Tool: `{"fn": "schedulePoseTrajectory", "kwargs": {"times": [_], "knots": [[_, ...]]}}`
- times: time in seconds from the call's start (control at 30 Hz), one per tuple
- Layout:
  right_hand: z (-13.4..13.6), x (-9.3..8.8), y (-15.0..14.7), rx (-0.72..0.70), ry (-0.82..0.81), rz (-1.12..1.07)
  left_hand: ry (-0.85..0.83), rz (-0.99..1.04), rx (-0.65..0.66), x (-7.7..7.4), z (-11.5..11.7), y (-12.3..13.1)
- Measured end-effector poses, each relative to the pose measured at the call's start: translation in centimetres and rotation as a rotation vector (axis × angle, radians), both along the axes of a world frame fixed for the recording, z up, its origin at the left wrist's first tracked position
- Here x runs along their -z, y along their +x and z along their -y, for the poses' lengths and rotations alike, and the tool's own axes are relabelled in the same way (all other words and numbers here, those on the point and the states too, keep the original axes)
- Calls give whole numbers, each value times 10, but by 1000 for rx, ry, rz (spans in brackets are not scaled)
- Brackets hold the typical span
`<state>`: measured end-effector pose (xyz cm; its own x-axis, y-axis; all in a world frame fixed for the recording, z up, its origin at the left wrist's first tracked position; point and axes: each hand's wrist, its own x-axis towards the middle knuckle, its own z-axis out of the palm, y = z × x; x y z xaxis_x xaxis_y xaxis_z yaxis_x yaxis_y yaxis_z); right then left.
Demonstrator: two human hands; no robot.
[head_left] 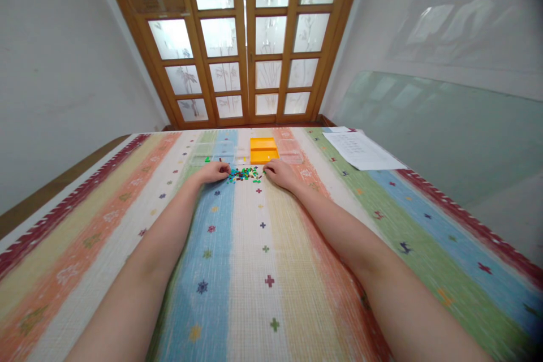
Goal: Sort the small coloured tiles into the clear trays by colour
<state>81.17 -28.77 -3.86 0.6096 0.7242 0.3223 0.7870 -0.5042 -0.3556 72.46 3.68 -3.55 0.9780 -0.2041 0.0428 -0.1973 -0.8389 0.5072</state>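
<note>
Striped tablecloth (250, 305) | coloured pieces (244, 174) heaped between left hand (215, 171) and right hand (279, 172), seemingly for shared reach | fingers curled nearly together, any hold unclear | orange tray (263, 150) just beyond

One head camera carries the whole view, and it's looking from above the near end of the striped tablecloth (250, 294), facing forward and tilted down along its length. Closest of all, the left forearm (144, 271) and right forearm (373, 249) loom large in the near corners, while the left hand (214, 171) and right hand (279, 172) show small, farther off. And it's wide: left wall (63, 56), right wall (399, 28), and paned doors (251, 56) standing square across the far end!
</note>
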Motion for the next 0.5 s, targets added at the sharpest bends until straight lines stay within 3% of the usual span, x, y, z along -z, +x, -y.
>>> {"fn": "schedulePoseTrajectory", "kwargs": {"times": [0.27, 0.5], "knots": [[0, 9, 7, -18, 23, 24, -30, 8, -30, -2, 3, 0], [0, 6, 5, -17, 11, 15, -83, -14, -70, -2, 3, 0]]}}
